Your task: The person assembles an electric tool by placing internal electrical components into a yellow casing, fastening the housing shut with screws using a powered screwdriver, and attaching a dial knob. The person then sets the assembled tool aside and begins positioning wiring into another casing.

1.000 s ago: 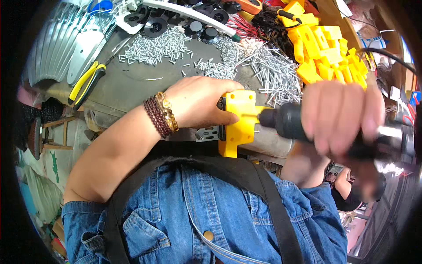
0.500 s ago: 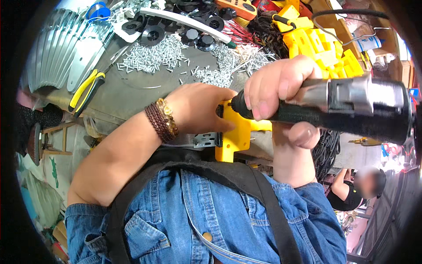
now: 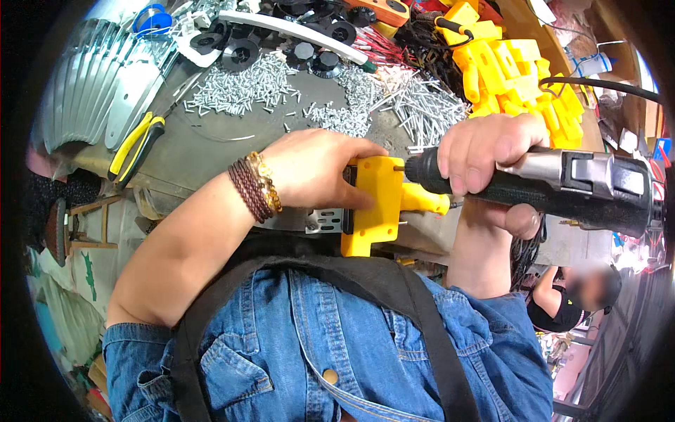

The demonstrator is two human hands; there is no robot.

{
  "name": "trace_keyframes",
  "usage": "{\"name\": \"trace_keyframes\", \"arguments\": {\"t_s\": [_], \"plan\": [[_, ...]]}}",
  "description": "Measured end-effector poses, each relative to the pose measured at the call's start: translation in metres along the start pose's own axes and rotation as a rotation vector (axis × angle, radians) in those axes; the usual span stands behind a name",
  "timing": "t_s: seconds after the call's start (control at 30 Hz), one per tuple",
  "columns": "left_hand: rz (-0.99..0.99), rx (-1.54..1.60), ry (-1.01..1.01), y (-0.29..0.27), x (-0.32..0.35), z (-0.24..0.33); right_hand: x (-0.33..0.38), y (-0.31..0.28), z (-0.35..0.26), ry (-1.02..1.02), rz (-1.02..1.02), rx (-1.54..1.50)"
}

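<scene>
My left hand (image 3: 313,169) grips a yellow plastic housing (image 3: 378,200) from its left side, thumb and fingers around it. From the housing's left edge juts a slotted metal plate (image 3: 325,221). A rounded yellow handle part (image 3: 429,200) with a dark cord sticks out on the right. Wrapped around the front of a black and silver power screwdriver (image 3: 562,190) is my right hand (image 3: 492,155). The tool lies sideways, its bit pointing left at the housing's upper right edge. Whether the bit touches the housing, I cannot tell.
Heaps of small screws (image 3: 242,88) and longer screws (image 3: 425,109) lie beyond my hands. Yellow-handled pliers (image 3: 137,148) rest at left, beside metal blades (image 3: 91,91). Yellow housings (image 3: 510,70) are piled at far right. Another person (image 3: 562,299) sits at right.
My right hand and the power screwdriver have moved right, away from the middle of the housing. More of the yellow housing and its handle part shows. My left hand keeps its hold.
</scene>
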State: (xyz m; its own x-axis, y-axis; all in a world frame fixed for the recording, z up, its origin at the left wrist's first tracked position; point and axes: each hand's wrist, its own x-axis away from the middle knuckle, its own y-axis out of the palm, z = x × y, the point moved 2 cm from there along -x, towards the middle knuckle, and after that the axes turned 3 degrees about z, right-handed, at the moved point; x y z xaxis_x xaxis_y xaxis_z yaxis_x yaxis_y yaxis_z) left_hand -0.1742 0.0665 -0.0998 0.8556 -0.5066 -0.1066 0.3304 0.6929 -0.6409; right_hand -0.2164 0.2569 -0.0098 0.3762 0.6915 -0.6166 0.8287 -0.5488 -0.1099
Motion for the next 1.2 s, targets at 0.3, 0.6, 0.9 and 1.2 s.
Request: {"name": "trace_keyframes", "arguments": {"t_s": [0.3, 0.6, 0.9, 1.2], "plan": [[-0.043, -0.022, 0.005, -0.004, -0.005, 0.005, 0.002, -0.002, 0.009, 0.003, -0.028, -0.093], [-0.093, -0.037, 0.015, -0.001, -0.004, -0.001, -0.025, -0.020, -0.021, 0.077, -0.167, -0.079], [0.272, -0.250, 0.059, -0.006, -0.009, -0.018, 0.093, -0.051, -0.022, 0.439, 0.353, 0.117], [0.101, -0.892, 0.224, -0.030, -0.072, -0.042, 0.147, -0.050, -0.009, 0.085, 0.579, -0.086]]}}
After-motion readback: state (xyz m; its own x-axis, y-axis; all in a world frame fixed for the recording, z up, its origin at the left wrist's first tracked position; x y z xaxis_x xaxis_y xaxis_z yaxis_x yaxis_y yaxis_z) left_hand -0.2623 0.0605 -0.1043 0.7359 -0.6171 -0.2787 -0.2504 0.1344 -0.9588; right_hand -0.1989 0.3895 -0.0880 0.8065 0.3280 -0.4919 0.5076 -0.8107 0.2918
